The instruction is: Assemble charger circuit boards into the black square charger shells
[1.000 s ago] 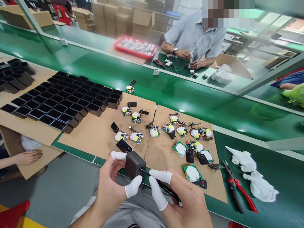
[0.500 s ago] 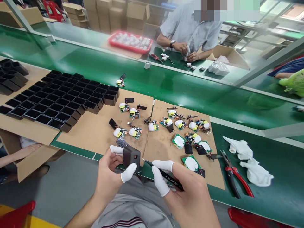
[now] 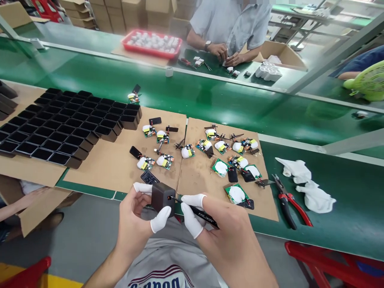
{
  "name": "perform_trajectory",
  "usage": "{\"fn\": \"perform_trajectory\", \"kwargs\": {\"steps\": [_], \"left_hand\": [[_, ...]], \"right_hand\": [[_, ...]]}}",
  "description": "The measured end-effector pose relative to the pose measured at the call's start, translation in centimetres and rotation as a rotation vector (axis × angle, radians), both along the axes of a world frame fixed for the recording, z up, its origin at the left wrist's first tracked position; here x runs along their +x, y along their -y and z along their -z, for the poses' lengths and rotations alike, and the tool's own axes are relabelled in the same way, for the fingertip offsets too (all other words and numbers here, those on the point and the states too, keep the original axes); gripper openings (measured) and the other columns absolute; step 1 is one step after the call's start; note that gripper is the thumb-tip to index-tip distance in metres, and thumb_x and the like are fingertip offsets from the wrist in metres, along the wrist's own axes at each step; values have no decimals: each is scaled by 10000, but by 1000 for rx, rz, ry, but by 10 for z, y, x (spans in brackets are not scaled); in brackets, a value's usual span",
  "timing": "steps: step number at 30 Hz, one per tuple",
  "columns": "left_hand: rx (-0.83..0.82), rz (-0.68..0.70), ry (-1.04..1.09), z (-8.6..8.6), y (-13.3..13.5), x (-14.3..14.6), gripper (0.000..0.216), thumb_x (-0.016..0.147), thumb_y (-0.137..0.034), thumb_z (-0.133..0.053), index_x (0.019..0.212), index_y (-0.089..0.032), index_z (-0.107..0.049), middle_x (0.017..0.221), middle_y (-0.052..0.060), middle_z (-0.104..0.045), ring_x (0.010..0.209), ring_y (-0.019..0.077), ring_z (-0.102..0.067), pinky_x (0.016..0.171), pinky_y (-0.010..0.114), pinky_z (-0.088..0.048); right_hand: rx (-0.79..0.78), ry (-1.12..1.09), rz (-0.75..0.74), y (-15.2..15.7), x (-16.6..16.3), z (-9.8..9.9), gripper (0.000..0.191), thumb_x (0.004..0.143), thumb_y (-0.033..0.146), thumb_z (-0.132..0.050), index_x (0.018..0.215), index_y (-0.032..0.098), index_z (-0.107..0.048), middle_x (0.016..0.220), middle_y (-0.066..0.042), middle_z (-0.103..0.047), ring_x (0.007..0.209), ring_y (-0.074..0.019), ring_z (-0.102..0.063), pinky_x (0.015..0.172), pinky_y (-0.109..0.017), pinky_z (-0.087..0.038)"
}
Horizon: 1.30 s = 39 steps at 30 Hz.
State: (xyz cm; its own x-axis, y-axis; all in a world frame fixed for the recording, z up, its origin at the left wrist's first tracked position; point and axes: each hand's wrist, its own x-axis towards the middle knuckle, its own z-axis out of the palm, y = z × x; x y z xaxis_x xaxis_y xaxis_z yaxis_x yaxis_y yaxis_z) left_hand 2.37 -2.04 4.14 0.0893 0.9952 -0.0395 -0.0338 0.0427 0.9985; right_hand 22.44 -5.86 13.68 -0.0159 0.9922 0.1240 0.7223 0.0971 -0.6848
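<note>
My left hand (image 3: 136,218), with white finger cots on thumb and forefinger, pinches a small black charger housing (image 3: 163,197) just in front of the bench edge. My right hand (image 3: 228,236), also in finger cots, grips a thin black tool (image 3: 200,213) like a pen, and its tip touches the housing's side. Behind them, several small circuit boards (image 3: 163,160) with white parts and black lids lie on two cardboard sheets (image 3: 114,160).
Rows of empty black housings (image 3: 69,124) fill the left cardboard. Red-handled pliers (image 3: 286,200) and white cloth gloves (image 3: 309,188) lie on the green bench at right. Across the conveyor (image 3: 180,92) another person (image 3: 231,28) works beside a red tray (image 3: 151,42). Someone's hand (image 3: 27,198) shows lower left.
The tool tip drew back from the housing half a second ago and now touches its side again. My view has tilted down and both hands sit slightly higher.
</note>
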Motion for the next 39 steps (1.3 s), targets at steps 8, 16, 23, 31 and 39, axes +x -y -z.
{"fn": "perform_trajectory", "kwargs": {"steps": [8, 16, 23, 31, 39], "left_hand": [[154, -140, -206, -10, 7, 10, 377, 739, -231, -957, 1040, -233, -730, 903, -31, -812, 769, 144, -766, 768, 225, -676], [544, -224, -563, 3, 3, 3, 413, 859, -339, -933, 1178, -211, -704, 959, 11, -791, 826, 199, -783, 797, 327, -681], [700, -191, -642, 7, -9, 0, 383, 912, -285, -887, 1204, -189, -658, 1004, 42, -776, 866, 205, -802, 820, 329, -696], [683, -186, -647, 9, -9, 3, 373, 912, -329, -889, 1159, -227, -628, 952, 24, -777, 820, 211, -811, 781, 330, -700], [684, -183, -672, 11, -6, 8, 377, 892, -359, -907, 1116, -237, -630, 941, 22, -811, 807, 221, -833, 779, 317, -695]], "right_hand": [[44, 162, -4, 1, -4, 12, 203, 1055, 173, -608, 884, 254, -682, 750, 48, -743, 560, -132, -622, 531, -307, -325], [-210, 173, -56, -6, -9, 26, 217, 1047, 162, -494, 865, 279, -496, 707, 34, -649, 544, -171, -436, 563, -333, -230], [-330, -80, -118, -12, -7, 52, 297, 1027, 95, -495, 813, 271, -388, 726, 43, -558, 646, -161, -358, 632, -312, -270], [-215, -134, -63, -6, -11, 65, 307, 990, 89, -505, 775, 274, -386, 659, 58, -499, 595, -147, -339, 592, -305, -252], [-177, -170, -34, -1, -7, 72, 295, 992, 119, -501, 744, 264, -433, 659, 40, -572, 574, -134, -404, 578, -289, -277]]}}
